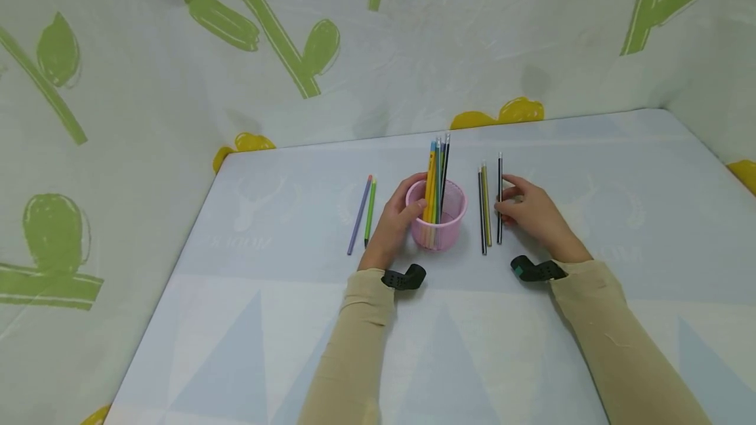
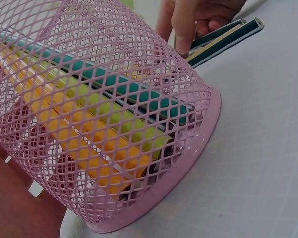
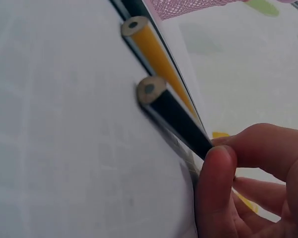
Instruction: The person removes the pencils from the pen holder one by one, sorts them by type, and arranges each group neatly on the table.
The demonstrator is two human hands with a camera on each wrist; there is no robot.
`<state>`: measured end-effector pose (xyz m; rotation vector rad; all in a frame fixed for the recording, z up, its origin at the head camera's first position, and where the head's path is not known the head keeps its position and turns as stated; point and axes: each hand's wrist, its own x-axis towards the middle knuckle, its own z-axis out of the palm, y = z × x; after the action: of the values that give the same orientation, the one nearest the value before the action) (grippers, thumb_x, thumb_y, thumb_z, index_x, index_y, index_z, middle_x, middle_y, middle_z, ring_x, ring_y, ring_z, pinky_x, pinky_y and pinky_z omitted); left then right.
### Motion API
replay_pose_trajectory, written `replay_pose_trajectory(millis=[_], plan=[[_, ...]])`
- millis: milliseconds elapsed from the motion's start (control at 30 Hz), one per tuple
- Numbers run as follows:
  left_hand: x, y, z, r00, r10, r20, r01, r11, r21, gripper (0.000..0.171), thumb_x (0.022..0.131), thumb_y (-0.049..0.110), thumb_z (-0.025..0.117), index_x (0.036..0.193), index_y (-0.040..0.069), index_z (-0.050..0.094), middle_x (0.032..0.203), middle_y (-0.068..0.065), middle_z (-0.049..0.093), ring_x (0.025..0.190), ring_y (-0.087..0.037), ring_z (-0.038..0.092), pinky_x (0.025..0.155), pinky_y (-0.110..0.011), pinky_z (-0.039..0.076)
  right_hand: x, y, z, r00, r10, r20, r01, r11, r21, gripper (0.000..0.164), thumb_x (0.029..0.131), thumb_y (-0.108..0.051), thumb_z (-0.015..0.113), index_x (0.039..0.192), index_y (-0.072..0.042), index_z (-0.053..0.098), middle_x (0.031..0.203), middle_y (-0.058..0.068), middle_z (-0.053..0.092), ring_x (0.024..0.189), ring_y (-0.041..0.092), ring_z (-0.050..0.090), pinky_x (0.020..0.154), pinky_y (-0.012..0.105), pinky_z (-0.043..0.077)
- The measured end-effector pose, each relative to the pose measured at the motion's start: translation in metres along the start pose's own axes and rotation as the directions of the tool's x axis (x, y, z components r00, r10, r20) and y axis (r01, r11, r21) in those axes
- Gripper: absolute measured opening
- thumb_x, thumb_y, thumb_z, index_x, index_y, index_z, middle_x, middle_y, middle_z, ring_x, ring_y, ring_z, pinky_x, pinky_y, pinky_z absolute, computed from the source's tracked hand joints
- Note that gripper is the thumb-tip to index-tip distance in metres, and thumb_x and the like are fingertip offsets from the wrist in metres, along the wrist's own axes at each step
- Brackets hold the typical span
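A pink mesh pencil cup [image 1: 436, 236] stands upright on the table, with several pencils [image 2: 114, 139] in yellow, green and dark colours leaning inside it. My left hand [image 1: 392, 218] grips the cup's left side, thumb at its rim. To the right of the cup, my right hand [image 1: 534, 212] pinches a black pencil [image 3: 176, 116] between thumb and fingers. That pencil lies at or just above the tabletop; I cannot tell which. Just left of it are a yellow-and-dark pencil [image 1: 486, 205] and another black pencil [image 1: 482, 215], both lying on the table.
Left of the cup lie a purple pencil [image 1: 359, 215] and a green pencil [image 1: 370, 212], side by side. The table [image 1: 443, 346] has a pale cloth with blue triangles. Behind it hangs a wall covering [image 1: 413, 64] printed with green leaves.
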<state>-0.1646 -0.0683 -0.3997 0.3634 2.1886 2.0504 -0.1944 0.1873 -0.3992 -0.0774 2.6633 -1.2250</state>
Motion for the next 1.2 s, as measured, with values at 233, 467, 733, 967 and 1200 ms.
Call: replay_pose_trajectory(millis=[233,467,733,967,1200], plan=[[-0.008,0.019,0.003,1.0,0.002,0.003,-0.002,1.0,0.011,0.039,0.091,0.029,0.043,0.128,0.037,0.04,0.133,0.014,0.039,0.123,-0.007,0.032,0.102,-0.044,0.022,-0.001,-0.002,0.002,0.999,0.003,-0.047,-0.005,0.999,-0.052,0.057,0.085,-0.022,0.056,0.137,-0.013,0.033,0.123,0.016,0.044,0.07,0.02,0.056,0.084,0.046,0.037],[-0.013,0.027,0.004,1.0,0.006,0.005,-0.006,1.0,0.02,0.039,0.091,0.029,0.042,0.129,0.036,0.039,0.133,0.012,0.039,0.123,-0.009,0.033,0.102,-0.044,0.023,-0.002,-0.002,0.002,0.997,0.03,-0.066,-0.028,0.999,0.028,0.048,0.09,-0.028,0.048,0.134,-0.013,0.037,0.119,0.013,0.047,0.065,0.016,0.058,0.083,0.041,0.043],[-0.014,0.028,0.002,1.0,0.007,-0.004,-0.007,0.999,0.041,0.039,0.091,0.029,0.043,0.13,0.034,0.04,0.133,0.012,0.039,0.124,-0.009,0.031,0.102,-0.044,0.023,0.0,-0.001,0.003,0.994,0.047,-0.097,-0.034,0.991,0.128,0.046,0.091,-0.04,0.041,0.132,-0.018,0.04,0.119,0.009,0.046,0.077,0.023,0.055,0.062,0.019,0.044],[-0.013,0.029,0.002,0.999,0.035,0.005,-0.035,0.999,0.04,0.04,0.09,0.024,0.044,0.13,0.028,0.04,0.133,0.009,0.039,0.124,-0.009,0.031,0.102,-0.043,0.024,-0.004,-0.01,0.004,0.989,-0.014,-0.149,0.042,0.98,0.193,0.046,0.09,-0.044,0.042,0.129,-0.019,0.044,0.113,0.006,0.05,0.081,0.021,0.054,0.067,0.024,0.047],[-0.012,0.032,0.002,0.998,0.054,0.032,-0.055,0.998,0.02,0.042,0.089,0.019,0.044,0.131,0.024,0.039,0.134,0.008,0.038,0.123,-0.01,0.033,0.101,-0.039,0.027,-0.006,-0.019,0.01,0.976,-0.115,-0.186,0.165,0.945,0.282,0.046,0.088,-0.043,0.048,0.126,-0.017,0.048,0.105,0.008,0.055,0.084,0.021,0.056,0.069,0.021,0.049]])
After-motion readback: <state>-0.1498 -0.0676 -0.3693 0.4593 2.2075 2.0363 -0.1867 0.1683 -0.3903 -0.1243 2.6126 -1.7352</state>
